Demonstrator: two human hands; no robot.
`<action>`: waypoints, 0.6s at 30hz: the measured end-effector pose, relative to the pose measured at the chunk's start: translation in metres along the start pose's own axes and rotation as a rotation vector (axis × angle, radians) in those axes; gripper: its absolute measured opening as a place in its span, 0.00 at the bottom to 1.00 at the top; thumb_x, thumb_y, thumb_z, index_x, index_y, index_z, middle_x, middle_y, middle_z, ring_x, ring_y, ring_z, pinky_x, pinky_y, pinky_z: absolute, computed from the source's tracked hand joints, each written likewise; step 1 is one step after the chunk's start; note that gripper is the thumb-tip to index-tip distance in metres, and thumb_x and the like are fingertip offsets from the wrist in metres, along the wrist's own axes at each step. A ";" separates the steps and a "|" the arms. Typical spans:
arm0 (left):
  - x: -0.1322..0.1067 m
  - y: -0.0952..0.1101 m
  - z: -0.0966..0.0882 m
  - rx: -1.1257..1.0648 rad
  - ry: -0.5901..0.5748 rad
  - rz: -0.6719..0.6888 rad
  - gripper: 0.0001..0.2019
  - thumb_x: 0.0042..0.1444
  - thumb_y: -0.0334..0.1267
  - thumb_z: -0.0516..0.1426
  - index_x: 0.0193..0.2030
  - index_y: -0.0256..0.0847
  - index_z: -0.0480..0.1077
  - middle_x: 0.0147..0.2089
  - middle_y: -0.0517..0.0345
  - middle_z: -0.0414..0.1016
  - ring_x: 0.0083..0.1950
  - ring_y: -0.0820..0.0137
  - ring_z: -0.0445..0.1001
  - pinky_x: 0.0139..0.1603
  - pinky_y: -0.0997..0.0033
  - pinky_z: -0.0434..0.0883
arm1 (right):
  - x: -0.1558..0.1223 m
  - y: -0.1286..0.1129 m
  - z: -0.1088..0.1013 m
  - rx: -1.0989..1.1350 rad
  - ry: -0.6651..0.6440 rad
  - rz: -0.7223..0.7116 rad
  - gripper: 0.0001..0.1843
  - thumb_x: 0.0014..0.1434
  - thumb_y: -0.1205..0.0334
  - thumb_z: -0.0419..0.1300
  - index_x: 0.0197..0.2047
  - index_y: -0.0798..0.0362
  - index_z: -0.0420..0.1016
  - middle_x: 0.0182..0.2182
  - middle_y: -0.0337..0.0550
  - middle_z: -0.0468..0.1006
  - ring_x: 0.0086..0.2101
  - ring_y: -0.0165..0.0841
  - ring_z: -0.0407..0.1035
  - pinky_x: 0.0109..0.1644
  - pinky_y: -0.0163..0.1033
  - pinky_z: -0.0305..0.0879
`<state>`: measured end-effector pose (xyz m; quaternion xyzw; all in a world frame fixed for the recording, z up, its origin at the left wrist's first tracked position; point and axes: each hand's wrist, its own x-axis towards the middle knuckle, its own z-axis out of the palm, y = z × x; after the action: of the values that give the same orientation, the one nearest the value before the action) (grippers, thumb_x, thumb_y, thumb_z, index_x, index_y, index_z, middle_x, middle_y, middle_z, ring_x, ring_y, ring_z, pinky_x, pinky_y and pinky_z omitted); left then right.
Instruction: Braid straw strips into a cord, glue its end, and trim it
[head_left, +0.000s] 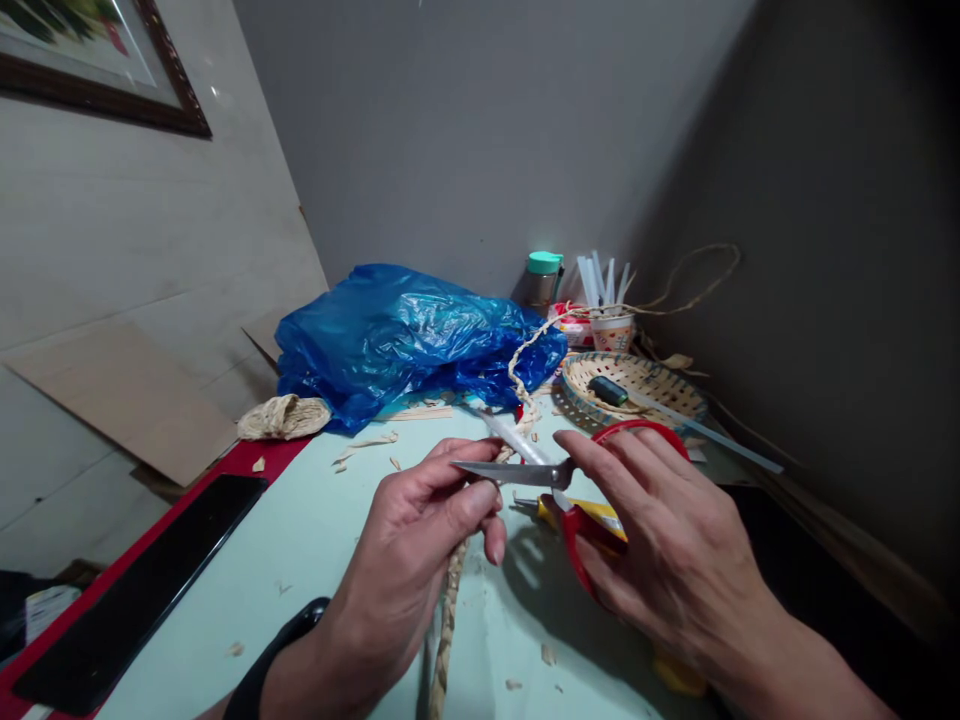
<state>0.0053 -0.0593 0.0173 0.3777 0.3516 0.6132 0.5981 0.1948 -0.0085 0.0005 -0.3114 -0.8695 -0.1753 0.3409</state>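
Observation:
My left hand [424, 545] is closed around a braided straw cord [448, 620] that runs from the near edge up past the fingers toward the basket. My right hand [660, 540] grips red-handled scissors [536, 472]; the blades point left, nearly closed, just above my left fingers and the cord. A yellow-handled tool [581, 512] lies on the pale green tabletop [315, 560] under the scissors.
A crumpled blue plastic bag [405, 335] sits behind. A woven basket [637, 385] holds a small dark object. A cup of white sticks [609, 320], a teal-capped bottle [541, 280], a straw bundle [283, 416] and a black phone [142, 590] lie around. Straw scraps litter the table.

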 end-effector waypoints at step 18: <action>0.002 -0.003 0.000 -0.084 -0.006 -0.149 0.06 0.55 0.26 0.61 0.39 0.33 0.80 0.32 0.55 0.75 0.32 0.77 0.68 0.36 0.78 0.68 | -0.002 0.002 0.000 -0.148 0.087 -0.051 0.20 0.61 0.69 0.59 0.56 0.60 0.69 0.31 0.46 0.73 0.31 0.37 0.61 0.35 0.42 0.60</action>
<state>0.0070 -0.0572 0.0147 0.3269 0.3508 0.5800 0.6586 0.1972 -0.0081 -0.0011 -0.3057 -0.8461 -0.2610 0.3500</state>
